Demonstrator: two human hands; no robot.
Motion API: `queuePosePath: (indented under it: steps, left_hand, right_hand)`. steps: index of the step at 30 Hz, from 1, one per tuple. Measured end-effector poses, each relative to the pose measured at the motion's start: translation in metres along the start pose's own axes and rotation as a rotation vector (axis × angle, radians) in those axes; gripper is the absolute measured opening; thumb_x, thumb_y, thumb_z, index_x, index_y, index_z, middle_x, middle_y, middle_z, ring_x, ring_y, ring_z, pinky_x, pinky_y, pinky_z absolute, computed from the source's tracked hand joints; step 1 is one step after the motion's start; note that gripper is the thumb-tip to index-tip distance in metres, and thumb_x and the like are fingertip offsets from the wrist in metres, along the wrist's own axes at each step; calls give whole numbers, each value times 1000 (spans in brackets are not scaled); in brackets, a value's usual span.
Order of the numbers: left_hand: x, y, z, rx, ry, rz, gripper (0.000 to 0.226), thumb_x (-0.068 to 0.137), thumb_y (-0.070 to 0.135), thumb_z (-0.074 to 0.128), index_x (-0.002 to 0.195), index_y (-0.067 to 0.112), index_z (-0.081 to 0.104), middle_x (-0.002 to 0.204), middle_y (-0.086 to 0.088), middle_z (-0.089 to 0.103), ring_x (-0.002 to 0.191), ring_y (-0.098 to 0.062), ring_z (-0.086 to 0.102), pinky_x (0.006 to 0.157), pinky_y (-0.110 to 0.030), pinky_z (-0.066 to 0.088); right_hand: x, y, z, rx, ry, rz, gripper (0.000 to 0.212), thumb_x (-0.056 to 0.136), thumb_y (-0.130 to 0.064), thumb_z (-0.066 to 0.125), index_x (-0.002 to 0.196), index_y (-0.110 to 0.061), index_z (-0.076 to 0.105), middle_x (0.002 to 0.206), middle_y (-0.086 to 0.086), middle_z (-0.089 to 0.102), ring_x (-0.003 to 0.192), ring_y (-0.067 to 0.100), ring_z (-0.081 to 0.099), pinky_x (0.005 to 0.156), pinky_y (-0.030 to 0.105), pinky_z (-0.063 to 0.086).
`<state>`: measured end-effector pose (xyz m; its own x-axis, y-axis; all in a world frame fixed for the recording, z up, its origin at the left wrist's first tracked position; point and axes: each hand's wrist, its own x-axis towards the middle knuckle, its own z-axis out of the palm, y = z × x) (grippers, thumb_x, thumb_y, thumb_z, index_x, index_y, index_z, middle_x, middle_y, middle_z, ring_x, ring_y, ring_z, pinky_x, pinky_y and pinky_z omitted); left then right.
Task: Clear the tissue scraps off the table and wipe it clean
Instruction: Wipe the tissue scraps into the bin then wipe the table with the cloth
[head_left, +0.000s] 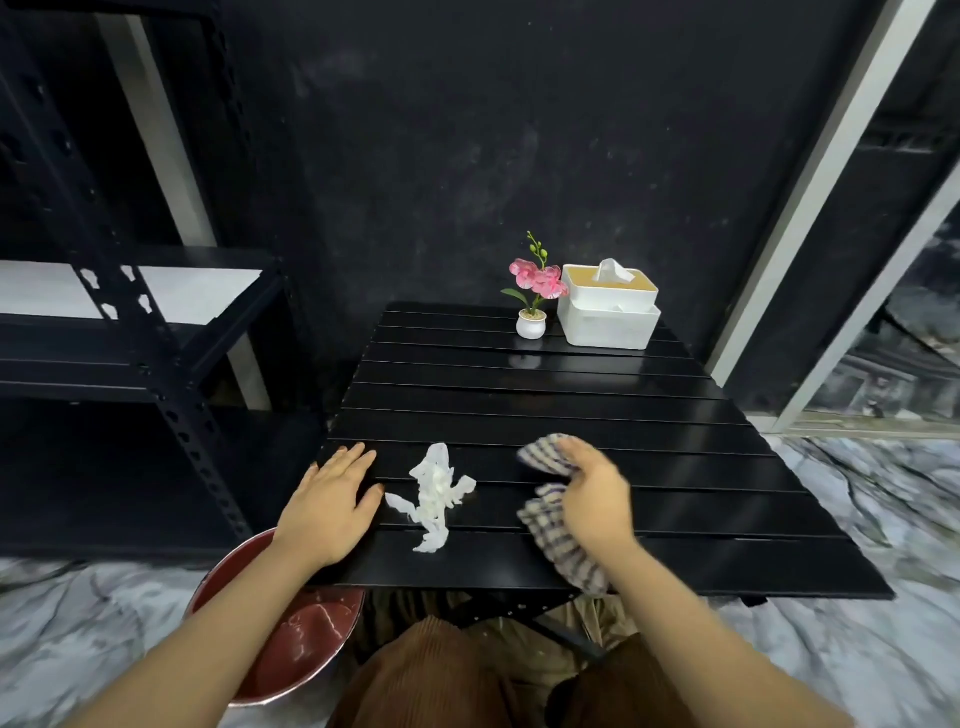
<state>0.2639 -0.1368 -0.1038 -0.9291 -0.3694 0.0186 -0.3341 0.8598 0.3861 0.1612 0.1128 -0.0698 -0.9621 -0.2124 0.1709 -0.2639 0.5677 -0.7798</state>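
A pile of white tissue scraps (434, 493) lies on the black slatted table (545, 410), near its front left. My left hand (332, 504) rests flat on the table's left edge, fingers apart, just left of the scraps and empty. My right hand (597, 499) is shut on a striped blue and white cloth (558, 530), pressed on the table to the right of the scraps. Part of the cloth hangs over the front edge.
A white tissue box (608, 312) and a small potted pink orchid (532, 296) stand at the table's far side. A red round bin (291, 639) sits on the floor under the front left corner. A black metal shelf (130, 332) is at the left.
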Motion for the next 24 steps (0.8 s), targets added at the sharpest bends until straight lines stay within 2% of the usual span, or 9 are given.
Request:
queuePosePath:
  steps: [2,6,9,12,15,20,24]
  left_hand:
    - [-5,-3,-2,6,8,4,54,97,35,37,147,19,24,157,1,18,146,-15,11,120,-37,7]
    - [-18,-14,-6,6,19,-17,54,97,34,39,146,18,25,157,1,19,146,-16,12,120,-37,8]
    - [-24,-18,-6,-13,25,-36,55,96,35,39,146,18,25,157,0,19,146,-16,11,121,-37,8]
    - [-25,-16,-5,-39,41,-43,55,96,34,39,146,17,25,157,-1,19,146,-16,11,121,-37,8]
    - [-25,-16,-3,-47,48,-42,55,97,34,38,147,17,24,158,-1,18,146,-16,10,121,-35,7]
    - [-24,-19,-1,-63,54,-37,55,97,35,37,147,17,23,158,0,16,146,-15,9,121,-34,7]
    - [-24,-20,1,-64,58,-40,55,97,36,35,147,18,22,158,1,16,146,-14,9,121,-34,8]
  right_hand:
    - [2,19,-34,-19,68,60,50,75,22,35,113,3,61,124,18,59,116,29,55,91,5,26]
    - [1,64,-94,-173,155,196,47,80,15,37,118,-1,59,128,19,57,118,34,53,104,32,36]
    - [-5,94,-120,-322,104,258,42,84,0,45,123,-11,57,137,13,51,128,33,43,108,44,35]
    - [-9,105,-120,-421,17,286,41,89,-15,48,130,-10,50,146,12,40,138,30,28,116,43,23]
    - [-14,88,-97,-492,-2,210,47,89,-13,47,134,-4,42,148,16,35,140,29,24,119,39,16]
    - [-30,38,-27,-535,-77,-3,48,91,-11,38,139,-9,35,150,11,33,142,23,20,117,27,9]
    - [-37,2,32,-526,-136,-73,51,92,-14,32,142,-9,26,154,10,23,144,22,14,119,28,7]
